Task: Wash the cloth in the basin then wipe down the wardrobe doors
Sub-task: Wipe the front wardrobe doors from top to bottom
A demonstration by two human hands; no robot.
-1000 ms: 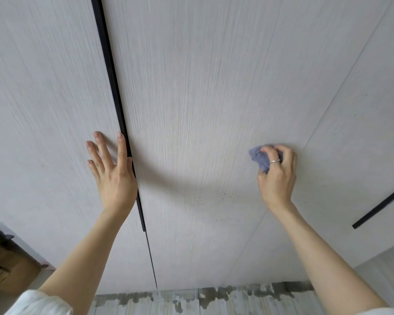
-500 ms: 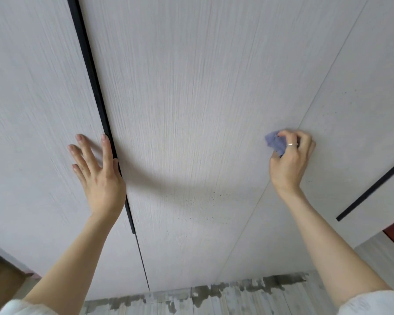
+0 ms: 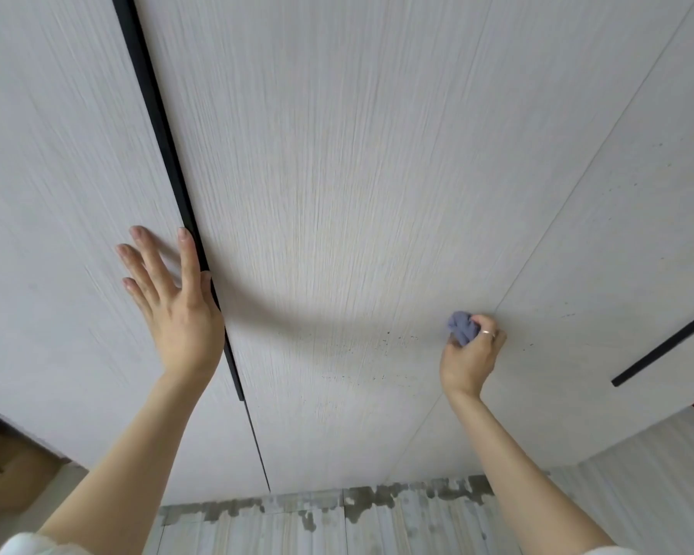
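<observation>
I look at pale wood-grain wardrobe doors that fill nearly the whole view, their grain and long axis running from the floor below up toward the top of the picture. My left hand lies flat on the left door with fingers straight and spread, holding nothing, its thumb side touching a black handle strip that runs along the door edge. My right hand curls its fingers around a small bunched blue-grey cloth and presses it against the middle door, just beside the thin seam to the next door on the right. Small dark specks dot the panel between my hands. A second black strip lies well apart to the right. Wide bare door surface stretches above both hands. Below, the doors end at a pale plank floor with patchy dark marks, possibly worn finish.
</observation>
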